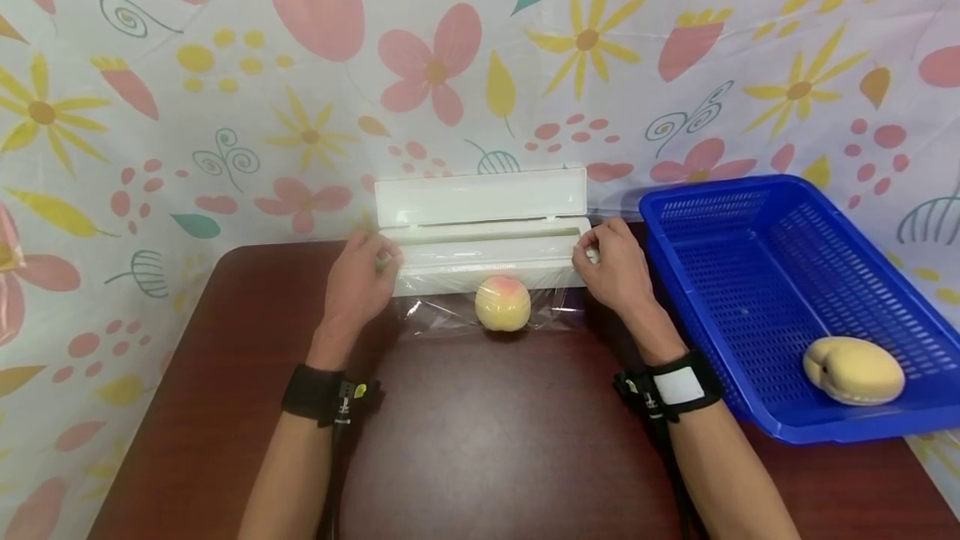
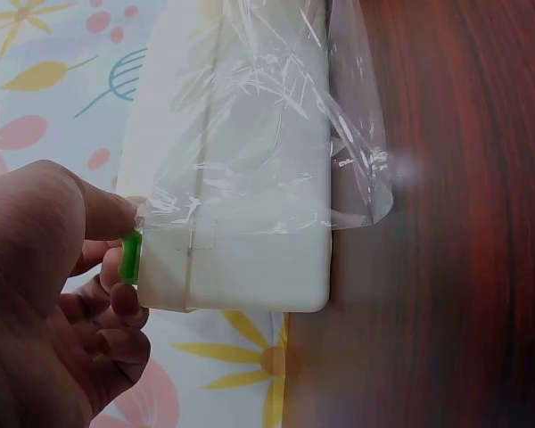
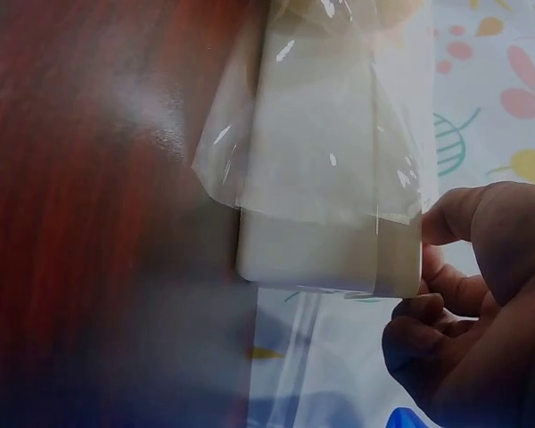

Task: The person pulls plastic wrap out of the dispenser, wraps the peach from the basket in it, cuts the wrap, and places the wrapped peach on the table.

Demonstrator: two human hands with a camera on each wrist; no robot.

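A white cling film dispenser (image 1: pixel 487 277) stands at the back of the table with its lid (image 1: pixel 482 198) raised. Clear film (image 2: pixel 357 169) hangs from its front onto the tabletop. My left hand (image 1: pixel 363 275) pinches the dispenser's left end, where a green piece (image 2: pixel 131 259) shows between thumb and fingers. At the right end my right hand (image 1: pixel 617 263) grips the corner with thumb and curled fingers. Between the hands, a yellow-and-pink peach (image 1: pixel 502 303) sits at the film, close against the dispenser's front; whether film lies over or under it, I cannot tell.
A blue plastic basket (image 1: pixel 720 340) stands on the right, with a pale yellow creased fruit (image 1: pixel 855 370) in it. Behind the dark red-brown table (image 1: pixel 495 440) hangs a flower-patterned cloth (image 1: pixel 450 140). Both wrists wear black straps (image 1: pixel 311 392) with cables.
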